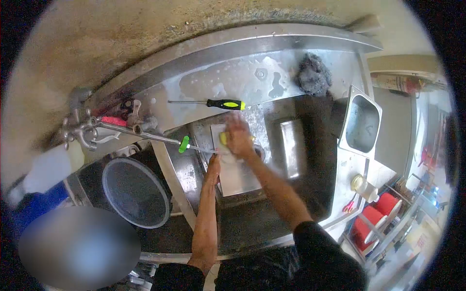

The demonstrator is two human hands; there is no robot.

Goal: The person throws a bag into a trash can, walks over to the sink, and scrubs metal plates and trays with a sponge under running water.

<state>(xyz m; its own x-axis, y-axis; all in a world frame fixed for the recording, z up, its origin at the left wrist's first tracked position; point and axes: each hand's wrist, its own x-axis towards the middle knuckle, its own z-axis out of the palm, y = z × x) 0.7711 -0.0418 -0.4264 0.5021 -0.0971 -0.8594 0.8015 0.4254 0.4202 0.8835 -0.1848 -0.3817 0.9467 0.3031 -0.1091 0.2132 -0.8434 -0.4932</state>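
A flat, pale rectangular panel (237, 179) is tilted up inside the steel sink (310, 179). My left hand (213, 166) grips its left edge, with the fingers partly out of sight. On the panel's upper face, my right hand (239, 136) presses a yellow sponge (224, 138); that hand is smeared by motion. From the faucet (160, 137), a clear tube with a green clamp (184, 144) reaches toward my left hand. Behind my right hand, a screwdriver (225, 104) with a black and yellow handle lies on the sink ledge.
A dark steel-wool clump (314, 74) sits on the wet back ledge. At right are a steel pan (361, 123), a bottle (365, 188) and red-handled scissors (349, 206). Left of the sink divider stands a large round container (136, 193). Red reels (374, 225) stand beyond the right edge.
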